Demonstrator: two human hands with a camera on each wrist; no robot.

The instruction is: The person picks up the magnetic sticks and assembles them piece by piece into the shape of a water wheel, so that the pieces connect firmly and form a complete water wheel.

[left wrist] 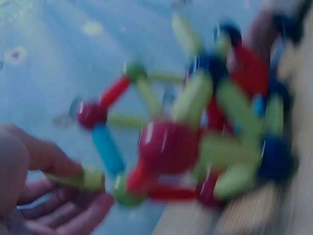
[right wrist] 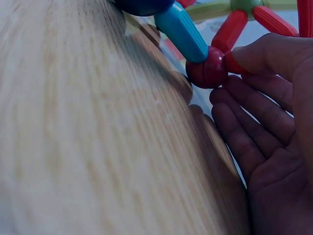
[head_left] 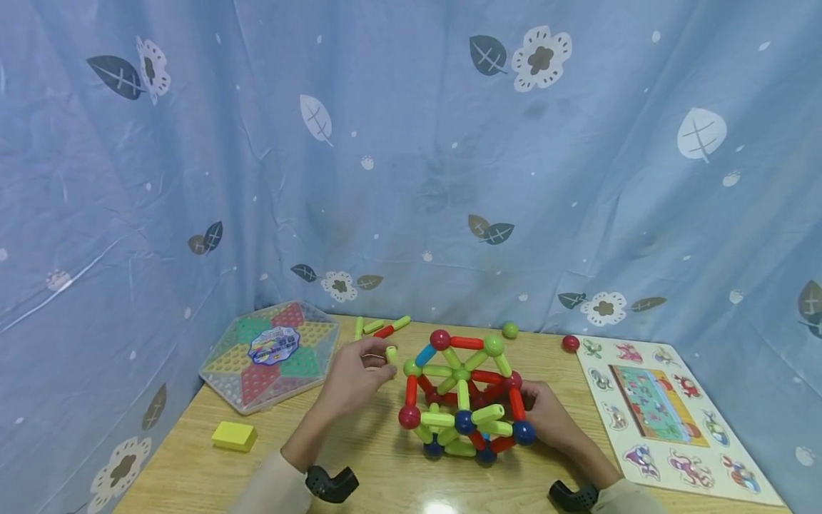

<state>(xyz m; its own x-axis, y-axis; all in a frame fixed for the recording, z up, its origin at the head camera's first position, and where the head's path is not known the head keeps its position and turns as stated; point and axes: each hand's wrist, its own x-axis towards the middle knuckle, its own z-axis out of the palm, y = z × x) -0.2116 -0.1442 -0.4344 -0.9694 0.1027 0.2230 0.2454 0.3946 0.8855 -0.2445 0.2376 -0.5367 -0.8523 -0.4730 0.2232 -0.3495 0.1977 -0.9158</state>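
A ball-and-rod structure of red, green and blue sticks and balls stands on the wooden table. My left hand pinches a short green rod just left of the structure; the blurred left wrist view shows the green rod between thumb and fingers. My right hand rests against the structure's right side. In the right wrist view its thumb touches a red ball joined to a blue rod, the fingers straight below.
A hexagonal game box lies at the left, a yellow block nearer me. Loose rods, a green ball and a red ball lie at the back. A puzzle board lies at the right. A blue curtain hangs behind.
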